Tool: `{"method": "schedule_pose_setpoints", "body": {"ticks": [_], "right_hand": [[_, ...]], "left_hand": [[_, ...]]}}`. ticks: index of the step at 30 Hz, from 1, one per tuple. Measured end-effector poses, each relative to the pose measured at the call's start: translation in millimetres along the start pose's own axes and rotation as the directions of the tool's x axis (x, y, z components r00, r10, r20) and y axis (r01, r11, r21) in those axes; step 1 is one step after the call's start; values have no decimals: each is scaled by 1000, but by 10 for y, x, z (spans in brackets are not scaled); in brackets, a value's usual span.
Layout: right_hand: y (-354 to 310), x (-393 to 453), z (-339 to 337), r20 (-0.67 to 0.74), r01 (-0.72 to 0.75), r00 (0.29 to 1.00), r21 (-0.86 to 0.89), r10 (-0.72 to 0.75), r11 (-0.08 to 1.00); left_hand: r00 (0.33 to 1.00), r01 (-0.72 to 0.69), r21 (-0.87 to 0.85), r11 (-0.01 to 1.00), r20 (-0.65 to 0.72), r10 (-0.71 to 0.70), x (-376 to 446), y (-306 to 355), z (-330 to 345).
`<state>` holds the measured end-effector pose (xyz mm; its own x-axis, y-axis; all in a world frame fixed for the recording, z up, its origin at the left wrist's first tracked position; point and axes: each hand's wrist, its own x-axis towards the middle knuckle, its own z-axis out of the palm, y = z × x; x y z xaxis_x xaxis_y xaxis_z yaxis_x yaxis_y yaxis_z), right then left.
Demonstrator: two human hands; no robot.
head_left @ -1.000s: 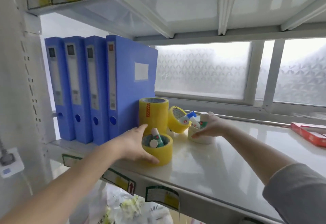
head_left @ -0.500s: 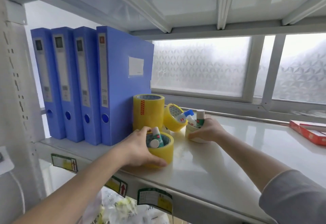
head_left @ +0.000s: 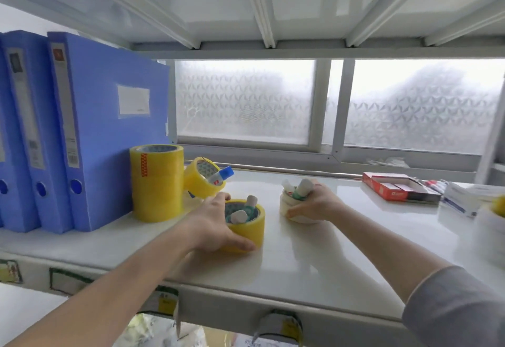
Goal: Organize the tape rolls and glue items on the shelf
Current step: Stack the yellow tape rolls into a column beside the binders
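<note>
Mid-sort at frame centre — left hand (head_left: 216,226) grips the glue-filled yellow tape roll (head_left: 247,230), right hand (head_left: 314,204) clasps the white tape roll (head_left: 297,214); next, likely seat each beside the tall yellow tape stack (head_left: 157,182).

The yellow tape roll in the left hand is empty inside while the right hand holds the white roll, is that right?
Not quite. In the head view, the yellow tape roll gripped by the left hand has glue bottles standing inside it. The right hand does hold the white roll.
</note>
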<state>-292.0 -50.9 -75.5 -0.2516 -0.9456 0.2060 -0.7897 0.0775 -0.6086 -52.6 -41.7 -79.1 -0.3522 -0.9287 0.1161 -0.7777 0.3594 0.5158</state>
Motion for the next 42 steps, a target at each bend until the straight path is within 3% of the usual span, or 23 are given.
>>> {"method": "schedule_pose_setpoints", "body": {"ticks": [15, 22, 28, 37, 42], "right_hand": [[1147, -474, -992, -105, -251, 965, -94, 241, 963], [1482, -405, -1189, -202, -403, 906, -142, 372, 904], [1557, -240, -1201, -183, -424, 904, -269, 386, 865], [1433, -238, -1353, -86, -489, 872, -150, 482, 859], [1396, -313, -1450, -116, -483, 874, -93, 472, 871]], "left_hand": [[957, -242, -152, 958, 128, 262, 241, 1416, 926], [941, -282, -174, 944, 142, 307, 243, 1793, 1174], [931, -311, -152, 938, 147, 333, 212, 2056, 1345], [938, -310, -123, 943, 123, 325, 162, 2153, 1402], [935, -311, -129, 942, 134, 327, 103, 2248, 1440]]}}
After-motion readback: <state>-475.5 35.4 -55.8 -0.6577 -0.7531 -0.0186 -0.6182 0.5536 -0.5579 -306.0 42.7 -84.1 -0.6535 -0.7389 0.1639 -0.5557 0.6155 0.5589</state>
